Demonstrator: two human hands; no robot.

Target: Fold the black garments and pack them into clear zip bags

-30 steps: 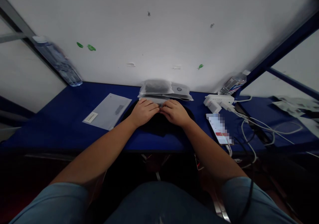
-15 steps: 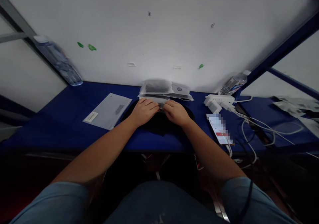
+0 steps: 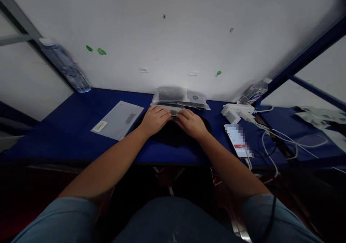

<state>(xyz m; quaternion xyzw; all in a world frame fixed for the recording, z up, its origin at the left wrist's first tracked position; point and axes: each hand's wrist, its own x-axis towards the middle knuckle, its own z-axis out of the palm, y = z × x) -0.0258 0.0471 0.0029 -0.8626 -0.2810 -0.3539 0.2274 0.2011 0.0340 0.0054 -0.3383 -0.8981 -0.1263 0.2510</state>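
The translucent pouch (image 3: 173,109) is held at its near edge by the left hand (image 3: 156,120) and the right hand (image 3: 191,123), fingers curled inward and nearly meeting; how tightly it is gripped cannot be told. It is partly covered by the fingers, above a black item (image 3: 173,136) on the blue table (image 3: 67,127). Just beyond, the way to the wall (image 3: 173,37) is blocked by packed bags (image 3: 170,94). To the left, a flat plastic sleeve (image 3: 119,119) is laid out, with a large bottle (image 3: 66,66) farther off. To the right, space is taken up by a phone (image 3: 238,140), a power strip (image 3: 238,109), white cables (image 3: 270,131) and a smaller bottle (image 3: 254,91).
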